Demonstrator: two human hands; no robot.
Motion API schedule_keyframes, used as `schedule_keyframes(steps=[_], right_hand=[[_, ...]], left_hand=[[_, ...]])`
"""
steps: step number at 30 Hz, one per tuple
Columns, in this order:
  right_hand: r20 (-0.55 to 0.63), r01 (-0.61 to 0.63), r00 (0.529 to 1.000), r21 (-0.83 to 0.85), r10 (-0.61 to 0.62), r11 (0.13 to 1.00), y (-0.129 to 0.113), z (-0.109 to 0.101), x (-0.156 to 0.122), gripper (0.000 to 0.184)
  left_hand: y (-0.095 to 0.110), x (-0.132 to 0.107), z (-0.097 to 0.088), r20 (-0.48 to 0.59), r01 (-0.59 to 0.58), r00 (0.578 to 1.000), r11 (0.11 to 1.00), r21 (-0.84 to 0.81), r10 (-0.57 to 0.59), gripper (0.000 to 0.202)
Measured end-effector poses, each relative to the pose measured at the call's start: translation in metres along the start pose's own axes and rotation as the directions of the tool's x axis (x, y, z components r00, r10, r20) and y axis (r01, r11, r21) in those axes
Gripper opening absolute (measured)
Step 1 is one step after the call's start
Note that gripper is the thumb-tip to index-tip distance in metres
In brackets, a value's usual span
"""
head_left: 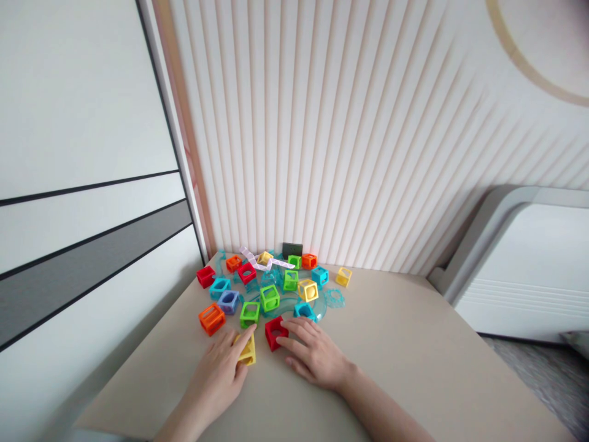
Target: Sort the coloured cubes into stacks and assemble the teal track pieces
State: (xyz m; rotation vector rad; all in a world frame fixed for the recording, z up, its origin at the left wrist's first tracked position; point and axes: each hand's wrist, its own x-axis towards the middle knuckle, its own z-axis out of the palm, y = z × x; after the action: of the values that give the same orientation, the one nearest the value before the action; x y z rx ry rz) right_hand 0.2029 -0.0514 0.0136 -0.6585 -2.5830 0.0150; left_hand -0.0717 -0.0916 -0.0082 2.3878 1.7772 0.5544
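Observation:
My left hand (224,369) is closed on a yellow open-sided cube block (248,351), its index finger stretched over the top and the thumb low at the near side. The hand hides much of this block. To the right, my right hand (315,353) has its fingertips on the right side of a red cube block (275,333) with a round hole. Both blocks rest on the table (368,380). Just beyond them lie a green cube block (250,314) and a blue cube block (304,312), the latter close to my right fingers.
Several cube blocks, among them an orange one (212,319) and a purple one (229,301), crowd the table's far corner. Clear teal track pieces (335,298), a pale zigzag strip (278,263) and a dark box (292,250) lie there. A ribbed wall (313,135) rises behind.

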Motion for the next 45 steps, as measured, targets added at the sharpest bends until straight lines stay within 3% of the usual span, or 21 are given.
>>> schedule_keyframes(steps=[4,9,12,14,16,20,23,26,29,31,33,35,39,41,45], right_hand=[[-0.007,-0.001,1.0,-0.012,0.001,1.0,-0.001,-0.001,0.0,0.038],[-0.043,0.043,0.998,-0.031,-0.045,0.999,0.0,-0.001,-0.003,0.035],[-0.161,0.048,0.986,-0.039,-0.054,0.998,0.006,-0.003,-0.008,0.033],[-0.291,-0.033,0.956,-0.038,0.02,0.999,0.015,-0.005,-0.013,0.034],[-0.443,-0.169,0.885,-0.014,0.145,0.986,0.03,-0.006,-0.019,0.033],[-0.662,-0.434,0.642,0.103,0.387,0.895,0.074,-0.005,-0.035,0.023],[-0.648,-0.62,0.488,0.214,0.585,0.754,0.113,-0.002,-0.048,0.023],[-0.636,-0.714,0.376,0.265,0.673,0.649,0.15,0.0,-0.055,0.033],[-0.603,-0.751,0.336,0.292,0.723,0.592,0.177,0.002,-0.056,0.042],[-0.567,-0.759,0.343,0.302,0.749,0.576,0.188,0.004,-0.054,0.047],[-0.526,-0.76,0.368,0.305,0.767,0.574,0.193,0.006,-0.052,0.05],[-0.482,-0.757,0.4,0.305,0.779,0.578,0.194,0.008,-0.051,0.051],[-0.426,-0.755,0.434,0.308,0.794,0.578,0.192,0.009,-0.052,0.051],[-0.418,-0.76,0.425,0.316,0.803,0.568,0.191,0.009,-0.053,0.05],[-0.415,-0.764,0.383,0.36,0.825,0.536,0.191,0.007,-0.054,0.046]], left_hand=[[-0.001,-0.004,0.003,-0.023,-0.013,1.0,0.998,-0.058,0.012,0.064],[-0.014,-0.013,0.014,-0.097,0.0,0.995,0.982,-0.189,-0.019,0.075],[-0.019,-0.015,0.014,-0.251,-0.062,0.968,0.951,-0.304,-0.017,0.074],[-0.016,-0.011,0.008,-0.351,-0.119,0.936,0.924,-0.364,-0.018,0.07],[-0.009,0.0,-0.002,-0.399,-0.165,0.917,0.893,-0.418,-0.017,0.065],[0.012,0.044,-0.019,-0.462,-0.334,0.881,0.828,-0.45,0.105,0.047],[0.025,0.085,-0.019,-0.429,-0.451,0.862,0.792,-0.412,0.268,0.047],[0.037,0.113,-0.012,-0.442,-0.419,0.869,0.805,-0.42,0.222,0.045],[0.044,0.122,-0.003,-0.55,-0.484,0.801,0.799,-0.358,0.238,0.037],[0.045,0.12,0.001,-0.626,-0.554,0.729,0.775,-0.303,0.277,0.033],[0.044,0.117,0.004,-0.656,-0.568,0.706,0.765,-0.302,0.265,0.033],[0.042,0.114,0.006,-0.648,-0.531,0.734,0.767,-0.36,0.204,0.036],[0.041,0.11,0.011,-0.507,-0.364,0.862,0.701,-0.613,0.005,0.037],[0.042,0.107,0.015,-0.403,-0.271,0.911,0.609,-0.746,-0.087,0.037],[0.043,0.1,0.023,-0.272,-0.195,0.948,0.371,-0.908,-0.167,0.047]])
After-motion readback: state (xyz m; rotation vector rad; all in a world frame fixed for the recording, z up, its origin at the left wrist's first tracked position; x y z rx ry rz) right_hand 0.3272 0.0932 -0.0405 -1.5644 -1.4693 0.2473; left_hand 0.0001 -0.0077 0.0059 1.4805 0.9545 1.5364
